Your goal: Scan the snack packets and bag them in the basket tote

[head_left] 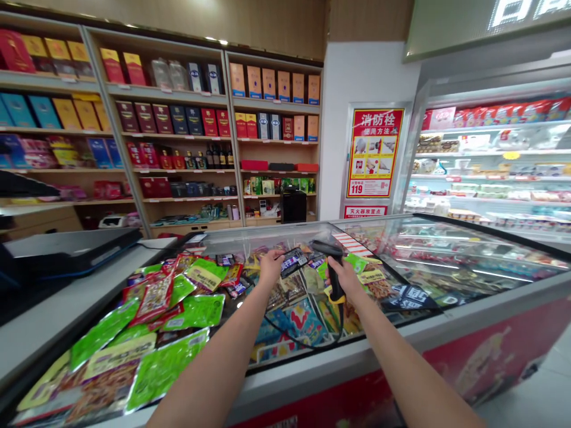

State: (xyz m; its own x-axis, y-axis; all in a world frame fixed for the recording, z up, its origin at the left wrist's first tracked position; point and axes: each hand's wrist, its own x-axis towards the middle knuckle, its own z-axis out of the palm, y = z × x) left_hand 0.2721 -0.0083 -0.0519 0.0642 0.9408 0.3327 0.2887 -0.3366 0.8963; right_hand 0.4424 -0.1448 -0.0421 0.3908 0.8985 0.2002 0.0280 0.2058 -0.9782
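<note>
My left hand (271, 267) pinches the edge of a small dark snack packet (293, 263) with a pale barcode label, above the glass top of a chest freezer (401, 351). In my right hand (344, 278) is a black and yellow barcode scanner (334, 279), its head tilted toward the packet. A black cable (341, 327) loops down from its handle across the glass. To the left lies a pile of snack packets, among them a green packet (196, 312) and a red packet (154, 297). More packets lie on the glass beyond and right of the scanner.
A grey counter (27, 339) with a black flat device (71, 249) runs along the left. Behind stand shelves (187, 138) of boxed goods and bottles. A red fire-hydrant sign (375, 153) hangs on the wall, and a lit display fridge (491, 163) stands at right.
</note>
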